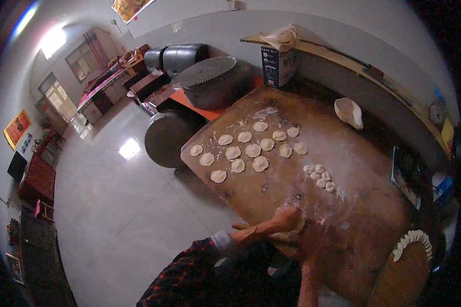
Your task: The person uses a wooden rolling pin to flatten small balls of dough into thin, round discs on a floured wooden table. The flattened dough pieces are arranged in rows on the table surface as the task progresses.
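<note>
My left hand (pixel 289 218) is curled with its knuckles up, low over the floured wooden board (pixel 353 207); whatever lies beneath its fingers is hidden. The end of a wooden rolling pin (pixel 239 226) sticks out to the left behind my left wrist. Close beside, my right hand (pixel 310 236) is blurred and dim, with its fingers around the pin's hidden part. Beyond the hands sits a cluster of small dough pieces (pixel 321 177). Farther left, several flat round dough wrappers (pixel 252 150) are spread out singly on the board.
Folded dumplings (pixel 414 238) form a curved row on a round tray (pixel 399 276) at the right. A white scoop-like container (pixel 349 112) is near the wall side. A box (pixel 277 67) stands behind the board, and a large dark basin (pixel 219 88) beyond its far left edge.
</note>
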`<state>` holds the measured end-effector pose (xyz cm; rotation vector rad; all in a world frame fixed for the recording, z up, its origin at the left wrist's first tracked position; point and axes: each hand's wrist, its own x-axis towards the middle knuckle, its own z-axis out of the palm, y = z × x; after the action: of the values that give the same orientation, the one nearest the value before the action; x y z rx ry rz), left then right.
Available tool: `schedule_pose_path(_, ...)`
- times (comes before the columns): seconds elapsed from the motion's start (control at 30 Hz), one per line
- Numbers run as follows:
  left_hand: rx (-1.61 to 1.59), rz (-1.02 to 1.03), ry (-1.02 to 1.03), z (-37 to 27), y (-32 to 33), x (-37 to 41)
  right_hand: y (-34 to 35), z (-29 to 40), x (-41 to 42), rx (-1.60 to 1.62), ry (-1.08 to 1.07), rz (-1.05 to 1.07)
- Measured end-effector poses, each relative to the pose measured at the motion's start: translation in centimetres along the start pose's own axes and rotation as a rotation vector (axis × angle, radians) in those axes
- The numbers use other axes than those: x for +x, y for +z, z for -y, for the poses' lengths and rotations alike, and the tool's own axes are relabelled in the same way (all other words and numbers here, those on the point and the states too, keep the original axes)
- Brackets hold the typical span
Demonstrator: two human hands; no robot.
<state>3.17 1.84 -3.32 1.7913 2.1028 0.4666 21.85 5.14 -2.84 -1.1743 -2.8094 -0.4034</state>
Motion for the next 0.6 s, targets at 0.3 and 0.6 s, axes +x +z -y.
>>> schedule_pose_path(0.3, -0.051, 0.134, 0.006, -6.0, -7.5, -1.7, -1.9, -0.7, 3.1, 0.104, 0.037, -0.113)
schedule_pose_path(0.6, -0.129, 0.045, -0.021, -3.3, -4.0, -1.9, -2.6, -0.1, 0.6, 0.057, 0.086, 0.019)
